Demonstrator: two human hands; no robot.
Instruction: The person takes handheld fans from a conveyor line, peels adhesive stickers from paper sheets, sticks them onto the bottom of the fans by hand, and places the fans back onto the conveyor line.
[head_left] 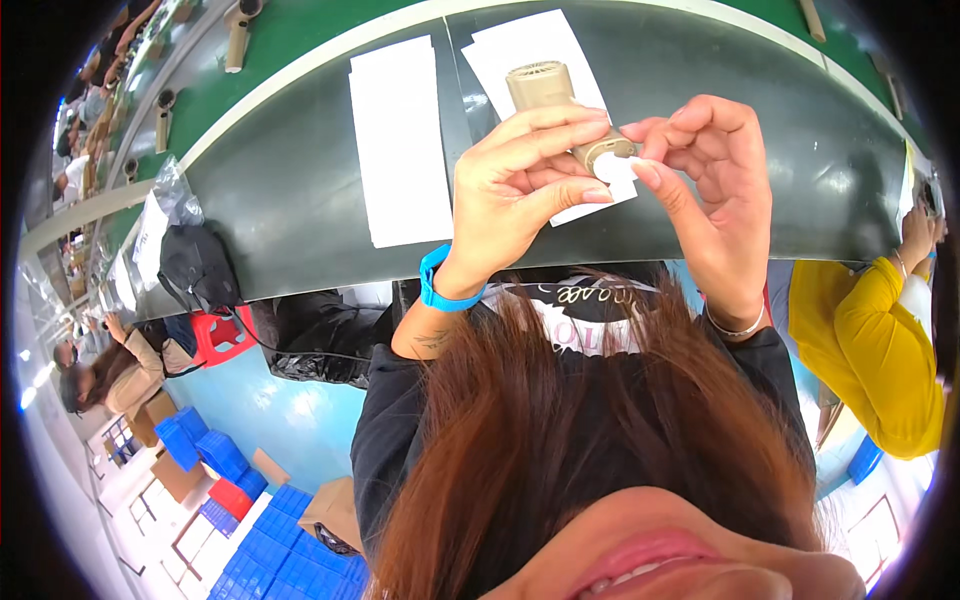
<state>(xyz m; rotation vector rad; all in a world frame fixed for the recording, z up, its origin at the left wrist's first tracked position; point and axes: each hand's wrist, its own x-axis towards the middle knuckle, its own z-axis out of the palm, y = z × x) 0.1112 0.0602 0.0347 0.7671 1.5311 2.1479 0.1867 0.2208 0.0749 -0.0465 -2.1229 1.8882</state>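
My left hand [505, 185] is wrapped round a beige cylindrical device [540, 88] with a slotted grille at its far end. The device tilts over the dark table, its near end turned toward my right hand [715, 185]. Between the thumb and fingertips of that hand is a small white label-like piece [614, 170], which lies against the device's near end. Whether it is stuck down there I cannot tell. Beneath the device rests a fanned stack of white sheets [500, 55]. Another stack of white sheets [400, 140] lies to the left of my left hand.
Beyond the table's pale edge runs a green surface [300, 40] carrying similar beige devices [236, 48]. A black backpack [198, 265] sits at the table's left, above a red stool [225, 338]. At right works a person in yellow sleeves [885, 345]. Blue crates [285, 555] stand on the floor.
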